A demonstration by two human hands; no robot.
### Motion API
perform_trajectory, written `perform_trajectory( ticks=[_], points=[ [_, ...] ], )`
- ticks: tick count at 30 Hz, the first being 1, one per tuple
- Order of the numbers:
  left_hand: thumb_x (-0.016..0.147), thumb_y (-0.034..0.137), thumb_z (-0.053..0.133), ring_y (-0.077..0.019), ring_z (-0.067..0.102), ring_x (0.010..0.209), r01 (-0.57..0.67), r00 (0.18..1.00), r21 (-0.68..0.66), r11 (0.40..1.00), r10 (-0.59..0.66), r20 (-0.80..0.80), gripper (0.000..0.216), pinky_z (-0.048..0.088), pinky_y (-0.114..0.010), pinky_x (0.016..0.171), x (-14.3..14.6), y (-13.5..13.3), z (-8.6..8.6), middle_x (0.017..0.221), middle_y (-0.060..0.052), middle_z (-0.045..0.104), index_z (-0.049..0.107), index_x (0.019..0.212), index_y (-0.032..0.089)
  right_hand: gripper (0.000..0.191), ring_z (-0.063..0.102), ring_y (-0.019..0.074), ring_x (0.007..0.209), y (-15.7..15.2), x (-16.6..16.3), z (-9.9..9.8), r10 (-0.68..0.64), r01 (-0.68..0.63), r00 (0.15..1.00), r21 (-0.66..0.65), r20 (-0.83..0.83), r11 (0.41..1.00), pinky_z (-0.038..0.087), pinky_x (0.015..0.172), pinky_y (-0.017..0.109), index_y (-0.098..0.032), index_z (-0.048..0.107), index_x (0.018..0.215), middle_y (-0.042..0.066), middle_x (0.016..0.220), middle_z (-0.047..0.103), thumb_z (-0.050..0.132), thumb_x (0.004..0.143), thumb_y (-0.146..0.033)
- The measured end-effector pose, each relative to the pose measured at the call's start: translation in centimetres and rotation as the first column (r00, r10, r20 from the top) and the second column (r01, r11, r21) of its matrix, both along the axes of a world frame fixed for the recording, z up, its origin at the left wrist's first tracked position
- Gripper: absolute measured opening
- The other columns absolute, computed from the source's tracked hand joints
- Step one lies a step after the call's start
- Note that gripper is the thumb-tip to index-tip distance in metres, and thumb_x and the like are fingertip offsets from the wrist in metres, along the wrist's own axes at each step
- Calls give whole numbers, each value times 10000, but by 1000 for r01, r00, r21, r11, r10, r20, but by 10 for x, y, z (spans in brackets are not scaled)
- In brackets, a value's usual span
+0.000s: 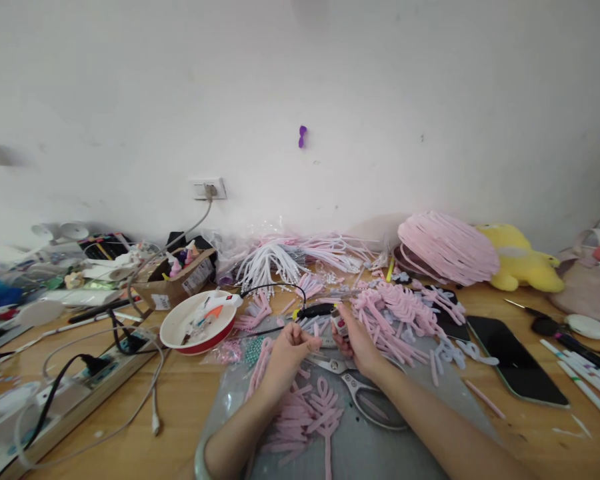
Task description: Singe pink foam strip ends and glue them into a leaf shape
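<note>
My left hand (291, 352) is closed in a pinch, its fingertips pointing right; whatever sits between them is too small to make out. Across from it, my right hand (363, 343) is wrapped round a small object (339, 324) with a pale body and a dark red patch. A gap separates the two hands. Just below them lies a pair of scissors (373, 402) on a grey mat (365, 453). Pink chenille stems (293, 427), some bent into a leaf-like shape (326, 407), lie under my left forearm. Behind the hands is a black tool with yellow ends (317, 311).
A red and white bowl (167, 328) holds a white glue gun (219, 301). More pink stems (395, 313) are heaped at right, beside a phone (517, 360). A power strip (80, 393) with loose cables runs along the left. White stems (270, 263) lie by the wall.
</note>
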State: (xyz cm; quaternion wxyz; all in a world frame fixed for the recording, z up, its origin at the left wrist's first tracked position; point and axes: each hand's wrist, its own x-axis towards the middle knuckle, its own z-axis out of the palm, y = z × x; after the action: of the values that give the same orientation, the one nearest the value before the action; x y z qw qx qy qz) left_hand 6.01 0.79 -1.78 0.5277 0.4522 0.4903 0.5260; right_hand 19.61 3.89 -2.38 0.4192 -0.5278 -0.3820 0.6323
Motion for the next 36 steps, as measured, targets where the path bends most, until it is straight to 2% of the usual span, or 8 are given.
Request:
perform_trajectory(
  ticks=[4,6,8,12,15,19,27,36],
  points=[
    [560,260,647,-85,434,496,259,935,-40,965,-261,-241,382,319,-195,499,-17,-2,21,537,87,497,270,598,219,515,259,55,333,2,1,-3,17,-18,999,-13,-48,1000,116,355,187,-171,478,579,-55,419,362,359,725,-651],
    [554,216,648,-106,477,543,478,759,-137,867,-487,-432,314,324,-198,504,-31,-5,37,575,67,539,336,595,208,514,264,54,335,3,1,-4,26,-27,998,-15,-52,1000,112,356,186,-171,482,589,-54,430,368,349,732,-646],
    [560,188,637,-118,500,583,580,563,-219,784,-581,-589,270,315,-194,507,-43,-8,50,596,66,551,369,593,204,512,272,55,337,3,0,-5,31,-31,999,-9,-39,999,112,357,184,-171,487,600,-54,434,369,345,737,-643],
    [552,179,654,-111,438,542,615,188,-354,704,-567,-802,196,243,-204,465,-53,-13,57,578,73,501,463,592,199,508,278,56,337,5,-1,-7,45,-45,999,-1,-13,999,120,353,185,-171,497,610,-50,435,380,342,742,-636],
    [550,177,665,-112,399,520,658,36,-400,638,-558,-829,176,216,-212,451,-51,-14,52,557,75,451,503,614,205,501,272,56,335,5,-1,-8,42,-42,999,7,-9,999,120,350,187,-172,500,610,-50,432,377,336,751,-624],
    [539,166,680,-114,386,495,685,-12,-423,593,-572,-820,177,216,-212,439,-46,-15,47,544,73,438,533,628,209,491,265,57,333,5,0,-8,51,-51,999,15,-18,999,115,347,189,-174,495,606,-49,429,369,318,764,-604],
    [539,161,654,-124,424,539,664,8,-396,634,-536,-844,176,236,-206,446,-50,-14,47,611,53,520,571,685,215,492,256,61,333,6,1,-8,57,-57,997,9,-47,998,108,342,189,-174,483,607,-51,427,361,291,767,-598],
    [593,146,631,-147,538,631,693,110,-334,639,-552,-827,180,321,-204,522,-55,-2,38,689,20,628,659,757,214,304,343,86,364,12,2,-16,30,-25,997,62,-75,998,227,344,196,-171,507,672,-33,471,436,285,762,-357]
  ],
)
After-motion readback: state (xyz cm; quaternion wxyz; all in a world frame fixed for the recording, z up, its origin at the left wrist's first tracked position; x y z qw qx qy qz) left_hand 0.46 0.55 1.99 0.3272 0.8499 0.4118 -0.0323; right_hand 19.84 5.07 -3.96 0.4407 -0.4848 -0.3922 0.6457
